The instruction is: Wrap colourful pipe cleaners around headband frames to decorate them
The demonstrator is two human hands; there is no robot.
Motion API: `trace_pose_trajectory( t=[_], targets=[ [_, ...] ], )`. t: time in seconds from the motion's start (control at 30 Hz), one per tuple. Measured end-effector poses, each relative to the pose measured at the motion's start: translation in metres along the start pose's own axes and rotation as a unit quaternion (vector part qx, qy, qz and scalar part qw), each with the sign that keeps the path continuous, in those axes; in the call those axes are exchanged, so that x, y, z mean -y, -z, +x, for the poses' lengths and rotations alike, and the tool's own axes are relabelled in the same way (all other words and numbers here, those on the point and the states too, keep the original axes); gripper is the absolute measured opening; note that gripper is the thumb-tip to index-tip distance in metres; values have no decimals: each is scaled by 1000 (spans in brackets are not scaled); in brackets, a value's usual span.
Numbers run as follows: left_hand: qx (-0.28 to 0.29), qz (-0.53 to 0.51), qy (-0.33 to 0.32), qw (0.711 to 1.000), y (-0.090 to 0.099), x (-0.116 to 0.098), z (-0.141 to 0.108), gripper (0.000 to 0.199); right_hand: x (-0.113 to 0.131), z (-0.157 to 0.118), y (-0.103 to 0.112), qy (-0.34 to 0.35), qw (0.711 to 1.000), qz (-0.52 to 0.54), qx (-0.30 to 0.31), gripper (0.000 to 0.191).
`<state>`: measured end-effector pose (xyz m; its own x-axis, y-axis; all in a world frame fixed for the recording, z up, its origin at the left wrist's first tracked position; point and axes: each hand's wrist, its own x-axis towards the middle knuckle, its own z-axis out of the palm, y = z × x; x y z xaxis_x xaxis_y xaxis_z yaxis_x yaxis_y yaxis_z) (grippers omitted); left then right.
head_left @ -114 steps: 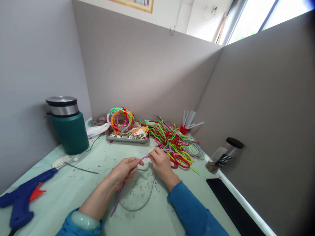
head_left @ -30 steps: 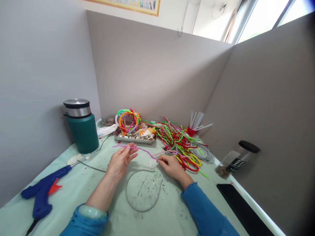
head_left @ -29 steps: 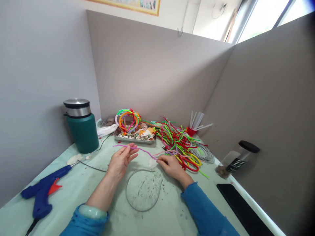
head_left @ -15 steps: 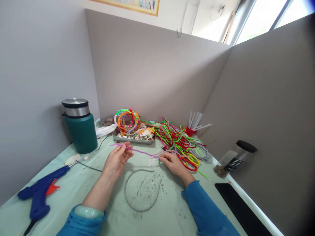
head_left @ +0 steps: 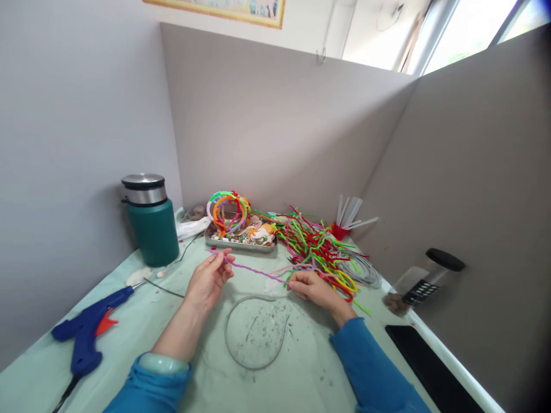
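Observation:
A purple pipe cleaner (head_left: 253,268) is stretched between my two hands above the pale green table (head_left: 129,321). My left hand (head_left: 209,279) pinches its left end; my right hand (head_left: 310,285) pinches its right end close to the table. Below them lies a bare grey headband frame (head_left: 257,330) amid small dark scraps. A heap of red, green and yellow pipe cleaners (head_left: 321,252) lies just beyond my right hand.
A metal tray (head_left: 241,244) of shells holds wrapped colourful headbands (head_left: 228,209). A green flask (head_left: 151,221) stands at the left, a blue glue gun (head_left: 88,332) near the front left. A coil of grey wire (head_left: 364,272), glue sticks (head_left: 350,212), a jar (head_left: 419,281) and a black slab (head_left: 434,370) sit at the right.
My hands have drawn apart and pulled the purple pipe cleaner out straight, up off the headband frame, which now lies free on the table. The view has shifted slightly.

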<state>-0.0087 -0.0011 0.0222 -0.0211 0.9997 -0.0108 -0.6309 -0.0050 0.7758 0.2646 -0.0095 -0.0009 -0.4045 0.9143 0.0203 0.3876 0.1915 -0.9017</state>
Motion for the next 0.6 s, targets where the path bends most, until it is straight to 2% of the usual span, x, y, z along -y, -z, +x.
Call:
trace_pose_trajectory(
  t=[0.23,0.33,0.47,0.6],
  targets=[
    [-49,-11,-42,998,1,-8,3,16,1,0,0,-12,1000,-9,0,27],
    [-35,-27,-39,998,4,-10,3,15,1,-1,2,-14,1000,9,11,27],
    [11,-65,2,998,7,-11,3,14,1,-2,4,-1,998,54,38,26],
    [-18,-64,-12,998,6,-11,4,17,2,-4,6,-2,995,100,11,26]
  ],
)
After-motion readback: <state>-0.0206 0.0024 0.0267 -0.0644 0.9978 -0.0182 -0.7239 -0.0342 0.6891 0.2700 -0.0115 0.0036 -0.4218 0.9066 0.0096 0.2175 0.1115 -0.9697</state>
